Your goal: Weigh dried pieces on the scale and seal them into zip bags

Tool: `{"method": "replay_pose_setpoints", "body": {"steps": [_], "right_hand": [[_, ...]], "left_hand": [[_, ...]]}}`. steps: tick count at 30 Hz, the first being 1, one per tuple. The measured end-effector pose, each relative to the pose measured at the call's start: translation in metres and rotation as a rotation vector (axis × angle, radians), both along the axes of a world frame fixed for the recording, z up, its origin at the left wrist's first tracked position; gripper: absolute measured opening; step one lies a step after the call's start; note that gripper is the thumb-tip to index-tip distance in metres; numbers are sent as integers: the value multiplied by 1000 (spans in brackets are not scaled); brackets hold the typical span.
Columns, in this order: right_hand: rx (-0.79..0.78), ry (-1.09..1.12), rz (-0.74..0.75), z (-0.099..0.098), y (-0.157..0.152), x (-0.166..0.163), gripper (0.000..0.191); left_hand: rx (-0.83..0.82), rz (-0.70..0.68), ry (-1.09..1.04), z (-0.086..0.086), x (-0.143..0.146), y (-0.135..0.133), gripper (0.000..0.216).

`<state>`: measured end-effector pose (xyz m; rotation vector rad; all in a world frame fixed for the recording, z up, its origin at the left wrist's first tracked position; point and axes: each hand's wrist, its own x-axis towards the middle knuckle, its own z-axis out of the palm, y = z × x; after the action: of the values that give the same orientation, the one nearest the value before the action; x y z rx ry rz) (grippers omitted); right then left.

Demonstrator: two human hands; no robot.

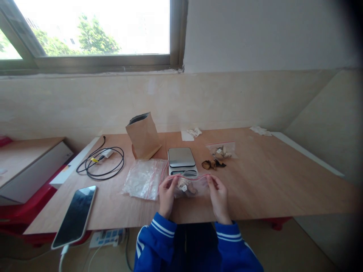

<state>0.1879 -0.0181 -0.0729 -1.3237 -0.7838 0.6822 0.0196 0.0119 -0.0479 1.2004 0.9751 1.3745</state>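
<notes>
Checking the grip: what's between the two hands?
A clear bag with pieces inside, spanning from left hand to right hand; head view.

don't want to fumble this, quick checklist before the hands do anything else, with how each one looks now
1. Left hand gripping the red-edged zip bag: ok, pinching one end of its top edge.
2. Right hand gripping too: ok, pinching the other end.
3. Dried pieces inside that bag: ok, visible through the plastic.
4. Zip pressed fully shut: cannot tell, too small to see.
5. Digital scale reading: cannot tell, no digits legible.
6. No dark dried scraps loose: not ok, some lie on the wooden table.
</notes>
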Motion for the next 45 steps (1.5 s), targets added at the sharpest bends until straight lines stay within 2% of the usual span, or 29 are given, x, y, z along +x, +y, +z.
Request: {"method": "replay_pose_setpoints", "body": {"steps": [3,5,11,21,28,34,40,45], "right_hand": [[-14,-54,-95,-2,0,3,48],[-13,-59,-105,-1,0,4,49],[-10,-38,13,5,-3,9,52],[-21,-155,125,5,-10,26,49],[-9,-338,-1,-8,-6,24,48],[-1,-404,-18,-16,-5,21,43],[14,-395,-40,-17,-3,17,40],[30,-366,-28,-19,1,17,40]], "left_hand": [[6,79,31,-3,1,3,29],[17,122,36,-4,2,4,27],[11,135,-15,-8,1,2,27],[24,172,-44,-14,-1,1,29],[39,200,-31,-10,-1,-1,28],[71,227,15,-9,-3,-2,26],[76,227,10,-11,-4,0,23],[33,157,-51,-13,-3,1,22]]}}
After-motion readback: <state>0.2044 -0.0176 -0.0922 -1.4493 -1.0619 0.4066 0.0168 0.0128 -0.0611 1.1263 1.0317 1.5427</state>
